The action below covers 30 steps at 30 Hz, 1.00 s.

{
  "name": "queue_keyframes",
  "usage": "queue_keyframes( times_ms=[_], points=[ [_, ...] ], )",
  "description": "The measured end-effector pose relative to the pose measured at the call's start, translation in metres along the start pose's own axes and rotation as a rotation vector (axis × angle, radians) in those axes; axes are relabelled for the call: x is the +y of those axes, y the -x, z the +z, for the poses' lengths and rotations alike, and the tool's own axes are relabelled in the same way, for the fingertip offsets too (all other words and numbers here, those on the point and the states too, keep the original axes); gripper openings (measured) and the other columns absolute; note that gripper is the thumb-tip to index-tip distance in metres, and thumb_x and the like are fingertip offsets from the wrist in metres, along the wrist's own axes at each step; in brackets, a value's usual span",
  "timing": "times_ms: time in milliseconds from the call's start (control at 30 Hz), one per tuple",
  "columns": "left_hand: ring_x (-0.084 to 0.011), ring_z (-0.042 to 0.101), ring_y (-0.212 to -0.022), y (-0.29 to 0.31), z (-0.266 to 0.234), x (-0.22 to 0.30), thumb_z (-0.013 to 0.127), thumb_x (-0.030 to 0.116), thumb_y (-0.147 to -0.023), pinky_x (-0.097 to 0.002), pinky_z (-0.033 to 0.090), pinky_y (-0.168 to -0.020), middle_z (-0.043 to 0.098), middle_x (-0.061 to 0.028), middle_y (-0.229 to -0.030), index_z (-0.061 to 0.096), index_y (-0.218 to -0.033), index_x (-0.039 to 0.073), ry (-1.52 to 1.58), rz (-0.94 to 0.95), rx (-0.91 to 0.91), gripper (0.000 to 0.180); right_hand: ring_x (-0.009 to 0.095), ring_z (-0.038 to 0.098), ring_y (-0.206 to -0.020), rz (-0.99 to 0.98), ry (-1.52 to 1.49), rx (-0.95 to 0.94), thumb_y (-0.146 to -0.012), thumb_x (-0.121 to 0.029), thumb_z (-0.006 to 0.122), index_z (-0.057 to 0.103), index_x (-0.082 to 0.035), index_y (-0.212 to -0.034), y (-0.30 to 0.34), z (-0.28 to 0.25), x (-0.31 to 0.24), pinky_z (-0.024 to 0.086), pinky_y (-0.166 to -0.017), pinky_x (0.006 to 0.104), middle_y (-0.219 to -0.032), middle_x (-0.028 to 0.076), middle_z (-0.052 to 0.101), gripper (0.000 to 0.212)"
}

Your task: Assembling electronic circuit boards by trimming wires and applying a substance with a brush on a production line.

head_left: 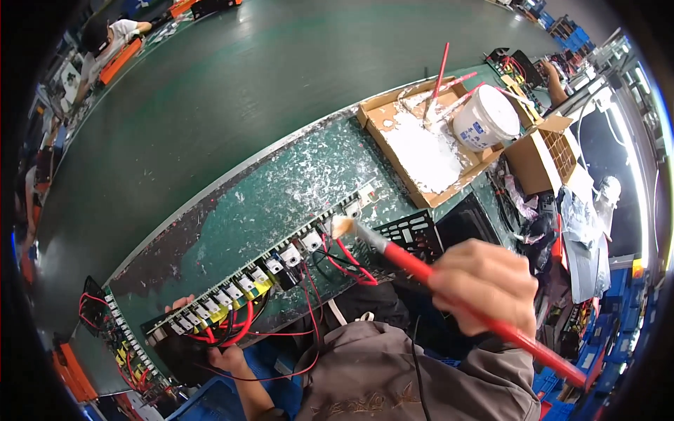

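A long, narrow circuit board lies slantwise before me, with a row of metal-tabbed components along it and red and black wires hanging off. Several tabs at its right part look white-coated. My left hand grips the board's left end; its fingertips show past the far edge, and the rest is partly hidden. In my closed right hand is a paintbrush with a red handle. Its pale bristles are at the board's right part, over the component row; whether they touch is hard to tell.
Beyond the board stands a cardboard tray with white paste, more red-handled brushes and a white tub. A black perforated panel lies right of the board. Another wired board sits at left. Other people work along the green conveyor.
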<state>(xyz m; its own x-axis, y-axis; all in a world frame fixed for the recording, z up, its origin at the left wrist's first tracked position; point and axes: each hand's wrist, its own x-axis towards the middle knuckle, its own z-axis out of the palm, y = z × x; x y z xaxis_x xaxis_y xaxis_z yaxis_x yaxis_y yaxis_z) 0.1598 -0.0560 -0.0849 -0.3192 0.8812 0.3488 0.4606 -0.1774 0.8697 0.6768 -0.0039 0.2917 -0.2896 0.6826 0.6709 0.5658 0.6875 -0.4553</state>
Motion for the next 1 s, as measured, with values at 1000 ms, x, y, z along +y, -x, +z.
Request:
queue_keyframes(
  times_ms=[1000],
  points=[
    [-0.0203,0.042,-0.116,-0.068,0.099,0.239,0.065,0.038,-0.074,-0.0342,0.031,-0.103,0.042,-0.0089,-0.121,0.023,-0.141,-0.001,0.508,0.010,0.043,0.088,0.024,0.062,-0.054,0.005,-0.031,0.063,-0.068,-0.004,0.067,0.062,0.007,-0.081,-0.020,0.044,-0.033,0.052,-0.052,0.0320,-0.065,0.013,0.061,0.017]
  ],
)
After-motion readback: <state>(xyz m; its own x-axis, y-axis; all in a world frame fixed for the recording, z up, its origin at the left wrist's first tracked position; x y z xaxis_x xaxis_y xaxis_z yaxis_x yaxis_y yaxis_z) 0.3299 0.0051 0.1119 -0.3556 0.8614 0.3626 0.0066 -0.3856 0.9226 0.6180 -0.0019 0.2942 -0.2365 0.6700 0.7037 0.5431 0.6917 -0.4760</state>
